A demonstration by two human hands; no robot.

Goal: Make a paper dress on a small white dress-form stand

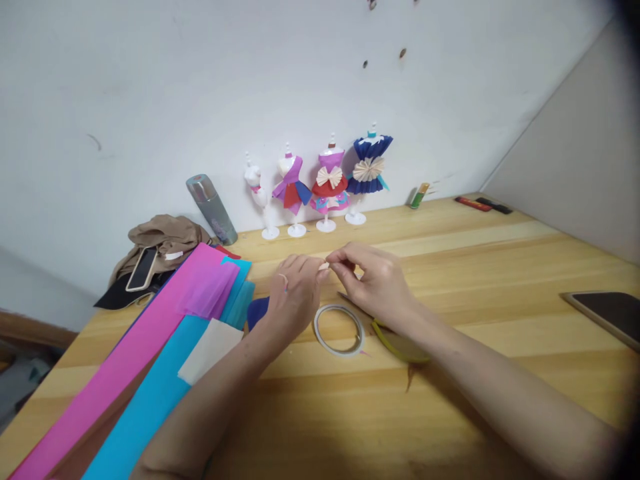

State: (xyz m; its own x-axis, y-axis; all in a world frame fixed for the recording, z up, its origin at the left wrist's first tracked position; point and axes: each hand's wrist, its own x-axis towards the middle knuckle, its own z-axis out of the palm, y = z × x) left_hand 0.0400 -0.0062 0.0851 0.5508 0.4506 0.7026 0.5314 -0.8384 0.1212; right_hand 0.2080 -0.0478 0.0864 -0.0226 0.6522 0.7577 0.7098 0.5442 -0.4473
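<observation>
My left hand [296, 293] is closed, with a small cream strip of paper [324, 266] between its fingertips. At the other end of that strip, my right hand [374, 277] makes a pinch with thumb and forefinger. Most of the strip is hidden by the fingers. Below the hands a roll of white tape [344, 353] lies flat on the wooden table. Scissors with yellow-green handles [397, 347] lie partly under my right wrist, a blade tip showing. A dark blue piece [257, 312] peeks out beside my left hand.
Pink paper [117, 360], blue paper [145, 393] and a cream sheet [210, 350] lie at left. Behind them are a phone [142, 269], a cap and a tilted bottle [213, 210]. Several dressed mini mannequins [330, 180] line the wall. A glue stick [419, 196] stands right.
</observation>
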